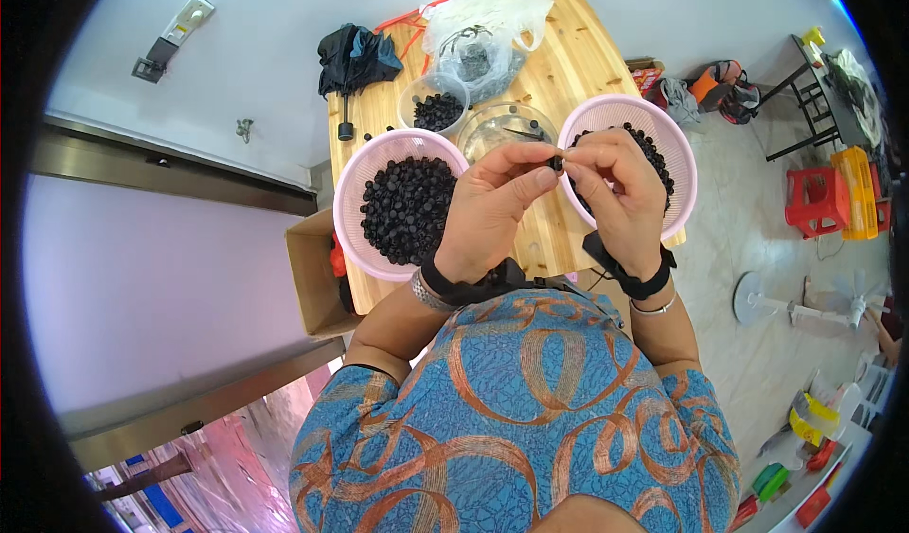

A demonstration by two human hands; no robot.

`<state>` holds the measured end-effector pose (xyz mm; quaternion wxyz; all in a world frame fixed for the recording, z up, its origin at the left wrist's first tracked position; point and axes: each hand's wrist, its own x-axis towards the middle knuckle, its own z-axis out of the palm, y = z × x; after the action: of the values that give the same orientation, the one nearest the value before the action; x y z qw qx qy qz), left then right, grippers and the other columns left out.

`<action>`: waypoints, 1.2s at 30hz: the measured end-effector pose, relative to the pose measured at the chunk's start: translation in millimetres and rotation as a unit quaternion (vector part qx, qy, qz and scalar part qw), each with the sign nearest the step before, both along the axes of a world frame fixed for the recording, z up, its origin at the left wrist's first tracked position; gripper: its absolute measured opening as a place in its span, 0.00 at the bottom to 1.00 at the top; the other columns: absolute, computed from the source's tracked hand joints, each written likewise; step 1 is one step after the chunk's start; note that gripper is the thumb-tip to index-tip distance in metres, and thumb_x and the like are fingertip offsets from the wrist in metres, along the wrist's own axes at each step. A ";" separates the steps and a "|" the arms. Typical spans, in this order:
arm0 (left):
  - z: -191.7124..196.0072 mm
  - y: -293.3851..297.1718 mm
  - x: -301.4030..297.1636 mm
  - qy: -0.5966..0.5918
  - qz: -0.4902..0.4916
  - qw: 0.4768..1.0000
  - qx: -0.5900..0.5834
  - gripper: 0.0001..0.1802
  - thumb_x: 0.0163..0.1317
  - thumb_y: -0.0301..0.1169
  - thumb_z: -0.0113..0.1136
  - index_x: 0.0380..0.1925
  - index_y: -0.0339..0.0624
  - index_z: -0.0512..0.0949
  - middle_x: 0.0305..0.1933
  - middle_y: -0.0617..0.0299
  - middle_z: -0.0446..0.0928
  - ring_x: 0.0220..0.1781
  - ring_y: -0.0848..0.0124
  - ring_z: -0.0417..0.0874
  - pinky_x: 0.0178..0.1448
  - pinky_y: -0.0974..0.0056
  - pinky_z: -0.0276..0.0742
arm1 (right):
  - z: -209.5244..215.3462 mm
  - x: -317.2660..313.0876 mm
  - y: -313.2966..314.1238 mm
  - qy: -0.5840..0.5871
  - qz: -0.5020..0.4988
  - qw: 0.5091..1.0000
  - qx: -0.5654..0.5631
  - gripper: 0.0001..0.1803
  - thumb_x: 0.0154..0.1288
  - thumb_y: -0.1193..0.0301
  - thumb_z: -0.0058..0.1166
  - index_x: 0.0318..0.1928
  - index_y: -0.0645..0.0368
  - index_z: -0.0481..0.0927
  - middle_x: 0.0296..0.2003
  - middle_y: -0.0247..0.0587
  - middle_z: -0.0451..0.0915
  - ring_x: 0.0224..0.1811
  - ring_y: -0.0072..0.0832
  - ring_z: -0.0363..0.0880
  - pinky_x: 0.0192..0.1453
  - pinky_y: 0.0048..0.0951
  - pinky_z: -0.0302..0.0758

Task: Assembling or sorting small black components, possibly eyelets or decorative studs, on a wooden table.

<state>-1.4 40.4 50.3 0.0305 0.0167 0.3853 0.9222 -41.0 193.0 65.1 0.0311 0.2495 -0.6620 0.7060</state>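
Both my hands meet above the table between two pink baskets. A small black cap-like piece [556,163] is pinched between the thumb and forefinger of my left hand [492,197]. My right hand [620,187] is closed at the same piece, its fingertips touching it; whether they grip a second part cannot be made out. To the left, a pink basket [348,239] holds a heap of small black pieces [407,209]. The right pink basket [688,168] also holds black pieces [653,154], partly hidden behind my right hand.
On the wooden table [578,36] stand a clear tub [405,107] of black pieces and a clear round dish [483,128]. A folded umbrella [355,60] and white plastic bags [488,22] lie farther back. A cardboard box [308,277] is at the left; red stools [814,202] stand right.
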 end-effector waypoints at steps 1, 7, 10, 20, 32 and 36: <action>0.2 0.5 1.0 0.000 -0.001 1.000 -0.001 0.11 0.58 0.20 0.54 0.43 0.35 0.74 0.43 0.59 0.76 0.46 0.73 0.76 0.55 0.70 0.72 | 3.6 0.7 1.2 0.119 -0.039 0.989 0.081 0.05 0.57 0.81 0.54 0.35 0.65 0.77 0.36 0.36 0.75 0.31 0.17 0.73 0.32 0.18 0.70; -2.2 4.8 -0.4 -0.018 0.002 1.000 -0.011 0.11 0.58 0.20 0.54 0.42 0.34 0.74 0.42 0.59 0.76 0.44 0.73 0.77 0.52 0.69 0.74 | -0.1 9.9 0.4 0.039 -0.019 0.998 0.051 0.06 0.55 0.81 0.54 0.35 0.64 0.77 0.33 0.39 0.74 0.32 0.21 0.74 0.33 0.19 0.71; -8.6 7.7 1.1 -0.052 -0.011 0.998 0.020 0.11 0.58 0.20 0.54 0.43 0.34 0.74 0.42 0.58 0.76 0.43 0.73 0.77 0.51 0.69 0.75 | -12.2 9.5 2.4 -0.023 -0.011 1.000 -0.004 0.06 0.55 0.81 0.54 0.35 0.64 0.78 0.32 0.37 0.74 0.32 0.19 0.74 0.32 0.18 0.71; -14.5 22.3 -5.5 -0.127 -0.058 0.988 0.060 0.11 0.60 0.21 0.52 0.43 0.36 0.73 0.42 0.58 0.76 0.42 0.73 0.78 0.49 0.71 0.76 | -25.9 10.0 24.6 -0.172 0.033 0.978 -0.114 0.17 0.55 0.83 0.55 0.47 0.64 0.75 0.31 0.30 0.71 0.31 0.13 0.69 0.32 0.13 0.68; -38.3 23.1 -0.8 -0.193 -0.044 0.978 0.073 0.15 0.61 0.18 0.48 0.48 0.34 0.69 0.47 0.56 0.73 0.47 0.72 0.77 0.53 0.74 0.77 | -121.9 -75.6 153.0 -0.002 -0.058 0.852 0.521 0.06 0.50 0.71 0.55 0.29 0.59 0.76 0.29 0.43 0.78 0.33 0.40 0.76 0.37 0.36 0.72; -41.0 27.1 0.0 -0.197 -0.044 0.977 0.069 0.14 0.60 0.18 0.49 0.48 0.35 0.70 0.47 0.56 0.73 0.48 0.72 0.77 0.52 0.74 0.77 | -149.1 -99.1 142.9 -0.003 0.019 0.804 0.595 0.07 0.49 0.69 0.54 0.29 0.57 0.77 0.28 0.44 0.78 0.34 0.41 0.77 0.38 0.39 0.72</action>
<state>-1.4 67.5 9.3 0.1450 -0.1469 0.3060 0.9294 -140.1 335.9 -83.9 -0.1388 0.2298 -0.9472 0.1752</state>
